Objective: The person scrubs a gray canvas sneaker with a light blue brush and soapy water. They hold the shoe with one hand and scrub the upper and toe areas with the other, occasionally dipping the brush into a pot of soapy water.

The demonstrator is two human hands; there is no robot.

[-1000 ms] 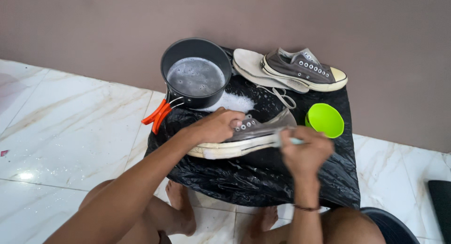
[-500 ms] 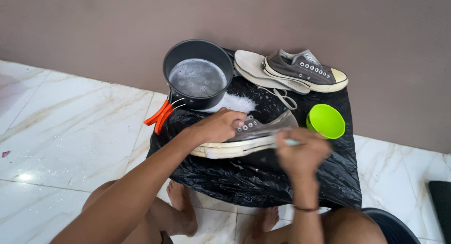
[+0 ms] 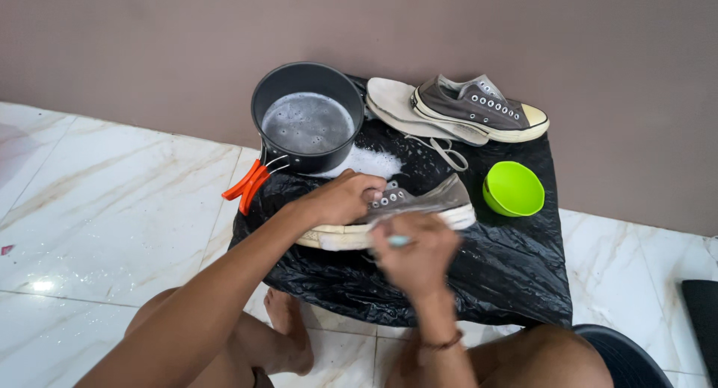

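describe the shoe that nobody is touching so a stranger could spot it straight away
Start at the black plastic sheet spread on the marble floor against the wall. At its far edge, right of the dark pot of soapy water, lies the untouched grey shoe, resting on a pale insole. Unlike the other grey shoe held nearer the person, no hand is on it.

A dark pot [image 3: 308, 119] of soapy water, a green bowl [image 3: 513, 188] and a second grey sneaker [image 3: 479, 108] sit on black plastic sheeting [image 3: 493, 272].
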